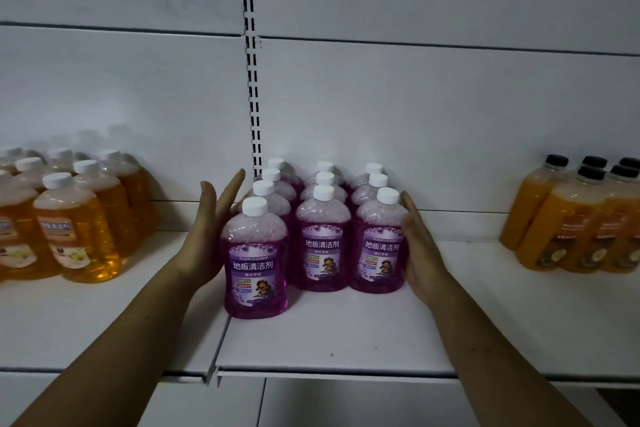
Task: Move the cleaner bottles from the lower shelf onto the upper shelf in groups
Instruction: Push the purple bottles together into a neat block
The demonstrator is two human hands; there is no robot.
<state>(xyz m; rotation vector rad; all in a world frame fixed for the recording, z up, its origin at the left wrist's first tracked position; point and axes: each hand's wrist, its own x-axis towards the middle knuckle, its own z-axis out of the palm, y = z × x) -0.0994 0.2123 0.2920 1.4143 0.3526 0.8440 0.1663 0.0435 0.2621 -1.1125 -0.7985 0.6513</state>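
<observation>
Several purple floor cleaner bottles [320,239] with white caps stand in three rows on the white shelf [329,340], against the back wall. The left row's front bottle [255,260] stands nearer me than the others. My left hand [211,229] is flat, fingers straight, against the left side of the group. My right hand [417,246] lies flat against the right side, touching the front right bottle [379,243]. Neither hand curls round a bottle.
A cluster of orange-yellow cleaner bottles [69,218] with white caps stands on the shelf at the left. Orange bottles with black caps [581,218] stand at the right. A slotted upright [251,62] runs up the back wall. The shelf's front edge [329,373] is near me.
</observation>
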